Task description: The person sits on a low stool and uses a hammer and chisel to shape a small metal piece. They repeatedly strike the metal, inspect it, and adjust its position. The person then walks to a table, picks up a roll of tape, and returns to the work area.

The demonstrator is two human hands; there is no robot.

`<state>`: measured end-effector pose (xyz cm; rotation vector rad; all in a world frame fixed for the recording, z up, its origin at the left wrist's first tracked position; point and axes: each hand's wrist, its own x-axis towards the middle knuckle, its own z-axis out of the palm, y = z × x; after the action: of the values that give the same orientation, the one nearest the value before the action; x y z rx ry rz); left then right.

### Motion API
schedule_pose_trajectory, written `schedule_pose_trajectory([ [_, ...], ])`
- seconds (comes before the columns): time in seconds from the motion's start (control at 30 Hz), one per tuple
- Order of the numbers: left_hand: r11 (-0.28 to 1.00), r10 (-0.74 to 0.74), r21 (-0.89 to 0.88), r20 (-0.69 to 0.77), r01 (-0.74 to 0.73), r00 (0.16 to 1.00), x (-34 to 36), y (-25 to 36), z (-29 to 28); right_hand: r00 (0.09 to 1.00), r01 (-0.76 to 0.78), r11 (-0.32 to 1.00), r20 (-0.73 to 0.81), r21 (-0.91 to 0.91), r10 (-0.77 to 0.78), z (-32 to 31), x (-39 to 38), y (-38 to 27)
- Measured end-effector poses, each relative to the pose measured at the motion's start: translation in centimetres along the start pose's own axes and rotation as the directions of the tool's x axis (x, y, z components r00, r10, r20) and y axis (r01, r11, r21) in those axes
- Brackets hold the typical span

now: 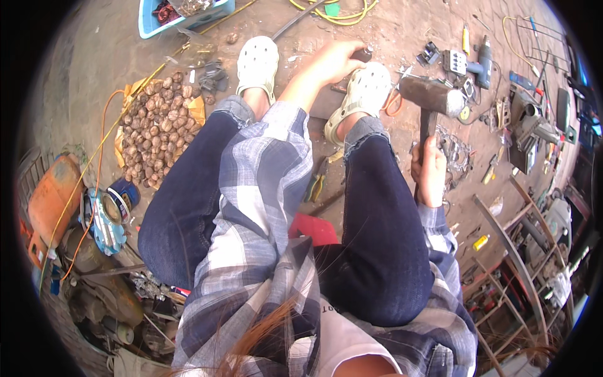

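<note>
My right hand (pixel 431 168) is wrapped round the handle of a hammer (pixel 433 97), its heavy metal head raised beyond my right shoe. My left hand (pixel 331 61) reaches out between my feet, its fingers closed on a short dark piece (pixel 363 54) with a rounded end, whose kind I cannot make out. Close beside that piece is the pale clog (pixel 366 88) on my right foot. Pliers with yellow-and-black handles (pixel 316 180) lie on the ground between my legs.
A heap of walnuts (pixel 160 129) lies left of my legs, near a blue basin (pixel 149 22). At right are a cordless drill (pixel 483 61), scattered tools and a rusty metal frame (pixel 502 232). An orange container (pixel 54 195) and an open can (pixel 119 204) stand at far left.
</note>
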<state>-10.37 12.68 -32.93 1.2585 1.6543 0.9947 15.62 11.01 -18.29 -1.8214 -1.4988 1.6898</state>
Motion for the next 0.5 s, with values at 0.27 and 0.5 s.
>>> schedule_pose_trajectory([
  [0.27, 0.976, -0.081, -0.198, 0.037, 0.087, 0.996, -1.4, 1.6, -0.2, 0.936, 0.28, 0.919, 0.137, 0.277, -0.326, 0.8, 0.0, -8.4],
  [0.5, 0.995, -0.048, -0.09, 0.05, 0.052, 0.998, -2.2, 0.3, 0.8, 0.975, -0.03, 0.999, 0.221, -0.043, 0.039, 3.1, 5.2, -1.1],
])
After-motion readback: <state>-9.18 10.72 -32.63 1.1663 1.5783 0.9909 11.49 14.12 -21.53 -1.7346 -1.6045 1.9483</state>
